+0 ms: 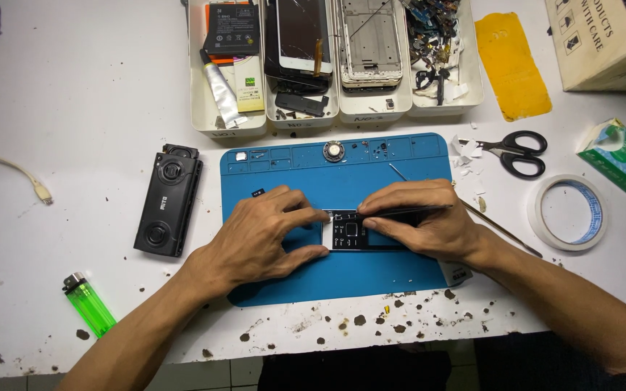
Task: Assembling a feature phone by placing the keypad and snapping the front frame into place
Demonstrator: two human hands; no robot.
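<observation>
Keypad board (351,232), a small black rectangle with white key markings, is lying at the middle of the blue work mat (400,156), its long axis running from 9 o'clock to 3 o'clock across the picture. Both hands are sitting right on it. The left hand (266,235) is coming in from 8 o'clock, its fingers curled together and pinching the board's left end, forefinger on the upper edge and thumb at the lower edge. The right hand (418,221) is coming in from 4 o'clock, fingers closed on a slim dark tool (407,211) held almost flat, its tip pointing toward 9 o'clock and meeting the board's top edge near the left forefinger. Neither hand is nearer than the other; they are meeting over the board.

Open room is lying mostly toward 12 o'clock, where the mat is showing bare blue up to its row of shallow pockets and a small round speaker (333,150). Toward 6 o'clock the mat is ending near the wrists, and the white surface (74,108) beyond it is speckled with brown crumbs. At 9 o'clock a black phone housing (168,201) is lying just off the mat; at 3 o'clock a thin rod (501,230) is slanting past the right wrist, with scissors (519,152) and a tape roll (569,212) farther out.
</observation>
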